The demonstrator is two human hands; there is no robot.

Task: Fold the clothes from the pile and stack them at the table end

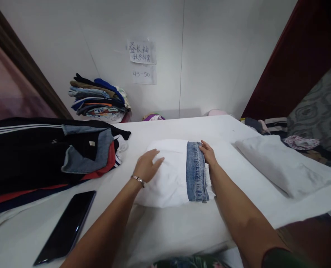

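Observation:
A folded white garment [168,175] with a blue denim band [195,171] along its right side lies flat on the white tabletop in front of me. On its upper left part rests my left hand [148,163], open, thumb and fingers apart, with a bracelet at the wrist. At the upper right corner of the denim band, my right hand [208,152] touches the edge with its fingers stretched out. Some of the right fingers are hidden from view. A bit of white ruffled cloth shows beyond the band, beside the right wrist.
Left lies a pile of garments with black track clothing [28,156] and a denim piece [105,149]. A phone [67,227] lies near the front left. Folded clothes [98,98] are stacked by the wall. A folded white cloth [282,163] lies right. Handwritten papers [143,52] hang on the wall.

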